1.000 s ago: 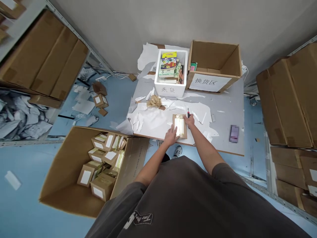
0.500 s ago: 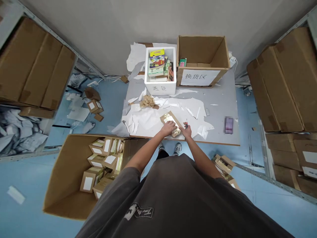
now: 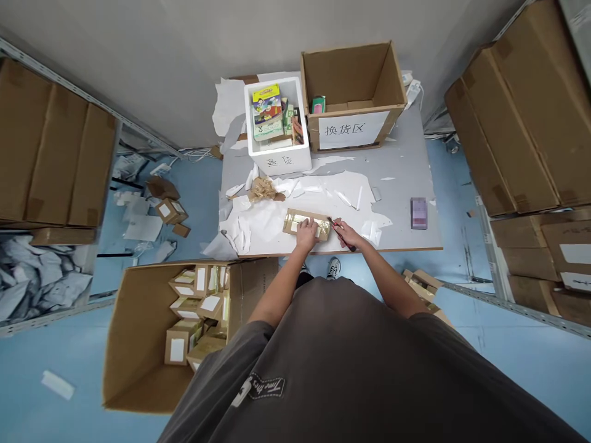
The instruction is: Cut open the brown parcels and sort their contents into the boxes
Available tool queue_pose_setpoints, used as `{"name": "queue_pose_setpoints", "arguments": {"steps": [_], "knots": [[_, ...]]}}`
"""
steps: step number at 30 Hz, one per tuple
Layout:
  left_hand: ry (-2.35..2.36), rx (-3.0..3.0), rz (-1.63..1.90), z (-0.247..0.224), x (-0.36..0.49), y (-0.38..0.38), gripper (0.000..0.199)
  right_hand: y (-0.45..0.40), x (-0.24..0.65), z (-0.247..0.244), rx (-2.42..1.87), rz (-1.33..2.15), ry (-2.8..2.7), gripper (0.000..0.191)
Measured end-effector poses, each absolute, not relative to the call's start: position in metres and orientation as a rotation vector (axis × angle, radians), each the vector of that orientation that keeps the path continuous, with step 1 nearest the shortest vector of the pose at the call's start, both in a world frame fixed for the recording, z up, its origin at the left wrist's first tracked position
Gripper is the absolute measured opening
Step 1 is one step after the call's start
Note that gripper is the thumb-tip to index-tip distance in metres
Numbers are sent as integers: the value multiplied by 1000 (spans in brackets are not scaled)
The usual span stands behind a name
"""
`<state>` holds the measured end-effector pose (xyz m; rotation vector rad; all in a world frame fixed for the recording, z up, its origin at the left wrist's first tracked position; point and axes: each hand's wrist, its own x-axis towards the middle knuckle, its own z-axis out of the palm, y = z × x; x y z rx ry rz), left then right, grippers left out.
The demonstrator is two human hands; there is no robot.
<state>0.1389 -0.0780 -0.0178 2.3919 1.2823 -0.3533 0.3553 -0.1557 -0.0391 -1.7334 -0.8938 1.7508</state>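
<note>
A small brown cardboard box (image 3: 290,221) with shiny tape and a white label lies near the table's front edge, its long side running left to right. My left hand (image 3: 306,235) presses down on its top and grips it, fingers bent over the near middle. My right hand (image 3: 349,235) is closed around a red and black utility knife (image 3: 338,229). The knife slants up to the left, its tip at the box's right end; whether the blade touches the tape is too small to tell. Torn white paper (image 3: 272,223) lies under and around the box.
At the back stand a white foam box (image 3: 282,161) holding several small packages and an open carton (image 3: 392,123) with a paper sign. Crumpled brown paper (image 3: 262,189) and a phone (image 3: 418,213) lie on the table (image 3: 401,166). A large carton (image 3: 138,344) of parcels stands at left.
The cardboard box has turned from slanting to nearly lengthwise along the table edge. My right hand has left its near corner, and the knife now points at its right end. The view has shifted.
</note>
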Motion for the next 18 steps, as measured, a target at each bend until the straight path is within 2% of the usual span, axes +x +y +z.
{"name": "queue_pose_setpoints", "arguments": {"steps": [9,15,18], "knots": [[1247,2400,-419,-24,142,-64,90,-142,369,-36,-1970,1416,-1524,11],[1279,2376,-466,-22,144,-65,94,-142,366,-34,-1991,1392,-1555,18],[1280,2365,-486,-18,146,-64,97,-147,368,-32,-1933,1538,-1466,21]]}}
